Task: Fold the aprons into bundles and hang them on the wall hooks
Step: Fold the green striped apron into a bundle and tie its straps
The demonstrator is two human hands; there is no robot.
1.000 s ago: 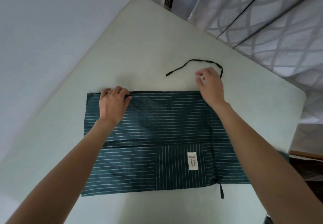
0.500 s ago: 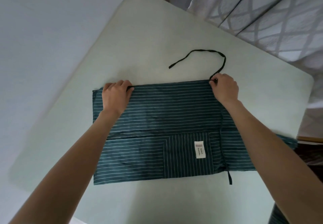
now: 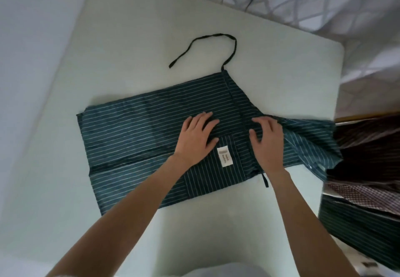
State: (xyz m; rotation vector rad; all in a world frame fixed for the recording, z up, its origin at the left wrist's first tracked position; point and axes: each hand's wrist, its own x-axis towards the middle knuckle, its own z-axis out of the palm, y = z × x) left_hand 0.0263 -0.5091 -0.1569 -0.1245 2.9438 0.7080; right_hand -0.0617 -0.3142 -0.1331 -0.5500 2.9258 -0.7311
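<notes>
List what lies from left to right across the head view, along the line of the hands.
Bare table → striped apron → left hand → white label → right hand → apron's loose flap hanging past the table edge.

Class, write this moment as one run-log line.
stage: folding | apron: flat on table | left hand: pressing apron | right hand: pressing apron | hung: not yet

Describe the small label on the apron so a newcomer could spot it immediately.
On the pale table lies a dark green striped apron. Between the left hand and right hand sits the label: the only white patch on the striped cloth.
</notes>
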